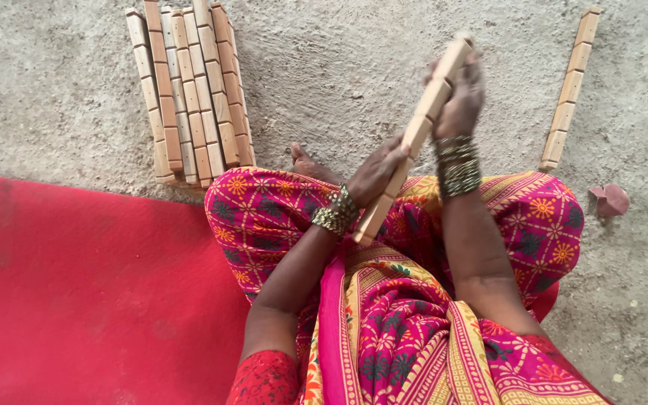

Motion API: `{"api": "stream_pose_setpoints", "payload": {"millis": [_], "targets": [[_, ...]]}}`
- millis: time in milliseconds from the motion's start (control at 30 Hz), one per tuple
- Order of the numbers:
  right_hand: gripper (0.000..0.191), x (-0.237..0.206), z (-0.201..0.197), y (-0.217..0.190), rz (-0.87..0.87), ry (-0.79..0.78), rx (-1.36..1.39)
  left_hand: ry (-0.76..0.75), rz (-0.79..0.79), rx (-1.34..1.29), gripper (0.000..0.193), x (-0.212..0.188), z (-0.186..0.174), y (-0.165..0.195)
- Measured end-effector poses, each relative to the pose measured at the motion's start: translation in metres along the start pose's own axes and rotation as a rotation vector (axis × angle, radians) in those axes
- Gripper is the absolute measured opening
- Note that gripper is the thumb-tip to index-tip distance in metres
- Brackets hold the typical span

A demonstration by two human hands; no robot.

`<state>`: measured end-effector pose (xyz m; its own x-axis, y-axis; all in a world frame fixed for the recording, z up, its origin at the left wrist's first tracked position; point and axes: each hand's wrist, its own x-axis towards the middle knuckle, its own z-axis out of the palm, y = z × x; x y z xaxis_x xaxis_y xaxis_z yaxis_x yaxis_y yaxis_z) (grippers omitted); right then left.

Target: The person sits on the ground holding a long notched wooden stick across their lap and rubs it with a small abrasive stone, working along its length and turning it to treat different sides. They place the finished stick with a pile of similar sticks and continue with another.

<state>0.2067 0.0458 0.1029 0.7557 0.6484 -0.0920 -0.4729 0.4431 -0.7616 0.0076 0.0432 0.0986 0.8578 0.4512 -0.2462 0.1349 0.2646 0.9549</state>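
Seven notched wooden strips: five piled [189, 94], one held [414, 135], one lying apart [570, 90].

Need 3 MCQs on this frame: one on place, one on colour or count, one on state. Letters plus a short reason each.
1. Where does the single wooden strip lie on the concrete floor?
A. On the red mat
B. At the far right, apart from the stack
C. On top of the stack

2. What colour is the mat at the person's left?
A. Red
B. Blue
C. Green

3. How is the notched wooden strip held?
A. Flat on the floor, untouched
B. By one hand only
C. Off the floor, gripped by both hands

Answers:
1 B: it lies alone by the right edge, far from the stack of strips at upper left.
2 A: the mat is plainly red.
3 C: the left hand grips its lower part, the right hand its upper end, and it slants above the lap.
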Motion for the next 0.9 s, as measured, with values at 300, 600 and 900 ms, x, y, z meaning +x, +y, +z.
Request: {"api": "stream_pose_setpoints", "payload": {"millis": [300,600,900], "targets": [[0.045,0.012,-0.008,-0.005,0.018,0.093,-0.005,-0.069,0.045,-0.013,0.066,-0.022,0.008,0.025],[0.05,0.019,-0.021,0.006,-0.121,0.023,-0.127,0.124,0.03,0.096,0.061,-0.031,0.024,0.046],[0.054,-0.054,0.025,0.015,-0.126,-0.051,-0.663,0.086,0.114,-0.053,0.051,-0.001,-0.001,0.013]]}}
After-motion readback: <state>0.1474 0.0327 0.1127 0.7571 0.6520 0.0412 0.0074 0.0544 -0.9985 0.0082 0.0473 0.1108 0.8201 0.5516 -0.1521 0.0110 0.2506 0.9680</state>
